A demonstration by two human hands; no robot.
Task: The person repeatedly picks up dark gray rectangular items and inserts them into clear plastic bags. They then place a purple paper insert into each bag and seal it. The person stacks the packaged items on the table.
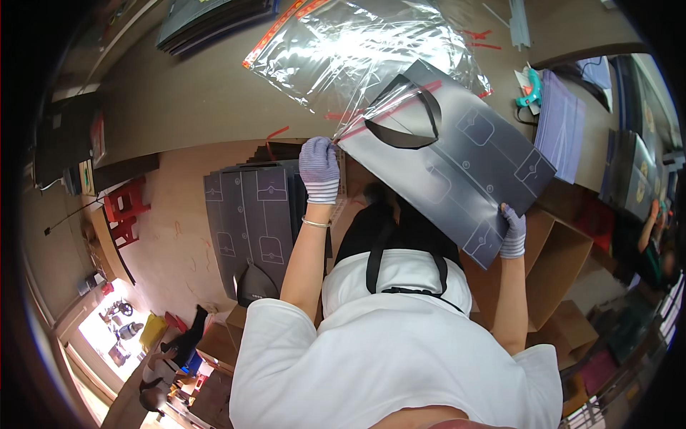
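Note:
A dark grey flat bag [457, 168] with a printed jacket pattern of pockets and buttons lies tilted in front of me, a black loop handle [402, 137] at its upper end. My right hand [513, 232], in a striped grey-white glove, is closed on its lower right edge. My left hand [319, 170], gloved the same way, pinches the red-striped edge of a clear plastic bag at the grey bag's upper left corner. The clear film partly covers the handle end. More clear plastic bags [357, 46] with red strips lie beyond on the table.
Similar grey bags [250, 207] are stacked at lower left. On the table's right are a teal glue gun [531, 87] and lilac sheets [561, 125]. Cardboard boxes [554, 268] stand at my right. Red stools [127, 211] and other people are farther off.

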